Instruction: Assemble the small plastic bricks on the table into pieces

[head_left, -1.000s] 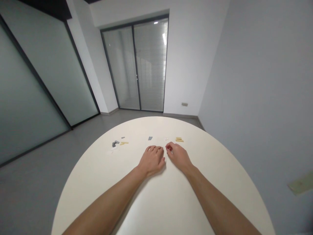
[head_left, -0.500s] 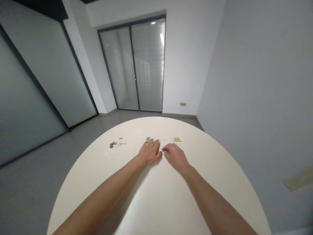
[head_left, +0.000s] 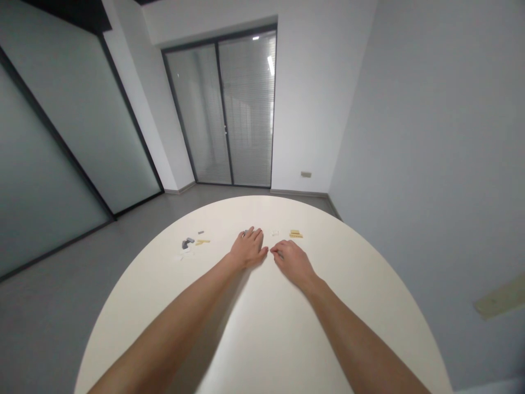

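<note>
My left hand point(head_left: 248, 249) reaches over the table with its fingers spread, palm down. Its fingertips cover most of a blue-grey piece point(head_left: 245, 233), of which only a sliver shows. Close by on the right, my right hand point(head_left: 293, 262) is closed in a pinch, thumb against forefinger. A hint of grey shows between those fingers, too small to name. Just beyond the two hands lie small white pieces point(head_left: 275, 233) and flat yellow pieces point(head_left: 296, 233).
On the left of the round white table point(head_left: 262, 339) sit several dark grey pieces point(head_left: 187, 243), thin yellow pieces point(head_left: 202, 242), a lone grey piece point(head_left: 200, 232) and faint white bits point(head_left: 181, 258). The table's curved far edge faces a glass door point(head_left: 246, 120).
My left hand has moved slightly forward and left, now covering most of the blue-grey piece that showed more fully before. The right hand keeps its pinch almost in place.
</note>
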Demonstrator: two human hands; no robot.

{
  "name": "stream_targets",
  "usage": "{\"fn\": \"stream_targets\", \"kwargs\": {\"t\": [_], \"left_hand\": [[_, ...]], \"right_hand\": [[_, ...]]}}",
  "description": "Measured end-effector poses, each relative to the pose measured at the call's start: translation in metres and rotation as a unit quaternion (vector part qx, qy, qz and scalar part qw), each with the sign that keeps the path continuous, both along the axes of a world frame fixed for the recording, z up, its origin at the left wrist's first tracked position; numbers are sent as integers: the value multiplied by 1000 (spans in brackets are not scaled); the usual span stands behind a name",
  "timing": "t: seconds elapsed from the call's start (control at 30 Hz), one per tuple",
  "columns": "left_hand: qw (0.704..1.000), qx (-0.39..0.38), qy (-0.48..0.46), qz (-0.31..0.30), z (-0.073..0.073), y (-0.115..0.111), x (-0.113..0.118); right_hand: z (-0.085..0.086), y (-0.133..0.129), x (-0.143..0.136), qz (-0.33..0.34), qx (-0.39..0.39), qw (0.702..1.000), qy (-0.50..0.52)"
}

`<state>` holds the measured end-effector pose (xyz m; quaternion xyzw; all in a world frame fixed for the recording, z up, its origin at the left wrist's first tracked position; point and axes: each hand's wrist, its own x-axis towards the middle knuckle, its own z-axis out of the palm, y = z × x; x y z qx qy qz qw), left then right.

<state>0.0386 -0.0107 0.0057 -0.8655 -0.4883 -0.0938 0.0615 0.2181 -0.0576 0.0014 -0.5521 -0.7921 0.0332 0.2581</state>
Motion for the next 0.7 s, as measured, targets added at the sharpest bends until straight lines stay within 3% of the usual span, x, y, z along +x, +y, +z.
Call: {"fn": "stream_targets", "kwargs": {"t": [0.43, 0.57, 0.7], "left_hand": [[998, 63, -15, 5, -1, -7, 0], [995, 73, -46, 57, 1, -16, -8], [982, 95, -72, 147, 0, -19, -25]], "right_hand": [[-1, 0, 1, 2, 6, 1000, 4], [-1, 1, 3, 3, 5, 1000, 7], [-2, 1, 4, -1, -3, 1000, 12]]}}
